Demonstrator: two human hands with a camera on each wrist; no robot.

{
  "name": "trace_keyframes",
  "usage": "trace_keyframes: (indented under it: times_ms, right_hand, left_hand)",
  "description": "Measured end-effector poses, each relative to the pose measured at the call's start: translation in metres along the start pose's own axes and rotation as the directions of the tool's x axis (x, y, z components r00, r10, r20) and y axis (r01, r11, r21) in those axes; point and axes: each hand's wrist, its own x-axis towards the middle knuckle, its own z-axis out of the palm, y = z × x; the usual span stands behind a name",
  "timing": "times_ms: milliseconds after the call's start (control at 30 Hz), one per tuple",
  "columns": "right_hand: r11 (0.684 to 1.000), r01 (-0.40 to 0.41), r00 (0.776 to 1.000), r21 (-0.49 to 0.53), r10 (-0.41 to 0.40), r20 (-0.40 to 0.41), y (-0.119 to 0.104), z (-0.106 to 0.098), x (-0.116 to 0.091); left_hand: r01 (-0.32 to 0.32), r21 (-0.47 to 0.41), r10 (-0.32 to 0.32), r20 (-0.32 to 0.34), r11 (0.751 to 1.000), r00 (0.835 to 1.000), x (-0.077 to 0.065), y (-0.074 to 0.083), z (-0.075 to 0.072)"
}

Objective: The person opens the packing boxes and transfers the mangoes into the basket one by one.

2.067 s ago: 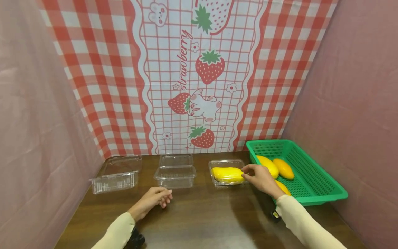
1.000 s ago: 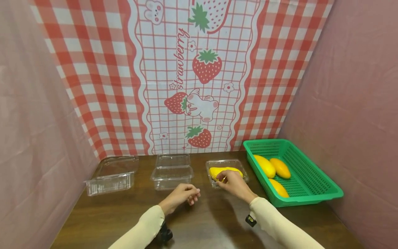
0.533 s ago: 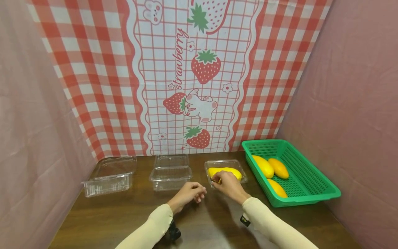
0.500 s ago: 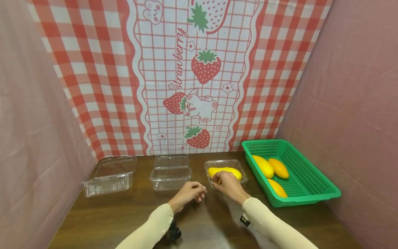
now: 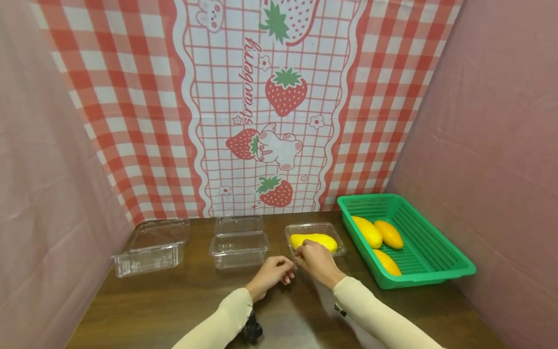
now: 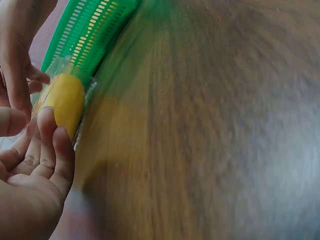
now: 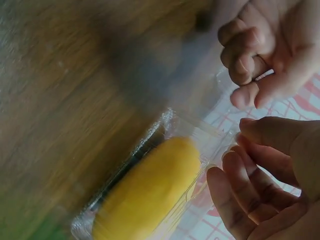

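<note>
A clear plastic clamshell container (image 5: 308,227) holds a yellow mango (image 5: 323,241), and its lid appears folded down over the fruit. At its near left corner my right hand (image 5: 318,261) pinches the rim between thumb and fingertips, as the right wrist view shows. My left hand (image 5: 269,276) hovers just left of that corner, its fingers loosely bent and holding nothing. The two hands almost meet. In the left wrist view the mango (image 6: 68,100) lies beyond the fingertips, and the left hand hides part of the container.
Two more clear clamshells with raised lids, one in the middle (image 5: 240,247) and one at left (image 5: 150,257), stand on the brown table (image 5: 183,310). A green basket (image 5: 436,247) at right holds several mangoes (image 5: 389,235). Checked cloth (image 5: 161,121) hangs behind.
My right hand has shifted from the container's right side to its near left corner. My left hand has moved right, from in front of the middle container to beside the right hand.
</note>
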Motion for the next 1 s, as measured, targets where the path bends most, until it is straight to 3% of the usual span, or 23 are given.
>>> trace_keyframes:
  times_ms: [233,467,833,1000]
  right_hand:
    - [0.988,0.118,0.992,-0.103,-0.122,-0.034,0.001,0.007,-0.001]
    - [0.954,0.257,0.956,-0.155,-0.275,-0.103,0.003,0.014,-0.003]
    - [0.929,0.299,0.944,-0.219,-0.322,-0.076,-0.004,0.019,-0.008]
    - [0.898,0.348,0.922,-0.269,-0.379,-0.072,-0.006,0.021,-0.009]
  left_hand:
    - [-0.018,-0.034,0.017,-0.030,0.999,0.999,0.002,-0.002,0.005]
    - [-0.021,-0.061,0.019,-0.038,0.998,0.999,0.002,-0.004,0.006]
    - [0.016,-0.159,-0.030,-0.088,0.987,0.996,0.001,-0.009,0.003]
    - [0.010,-0.199,-0.032,-0.110,0.980,0.993,0.000,-0.011,0.004]
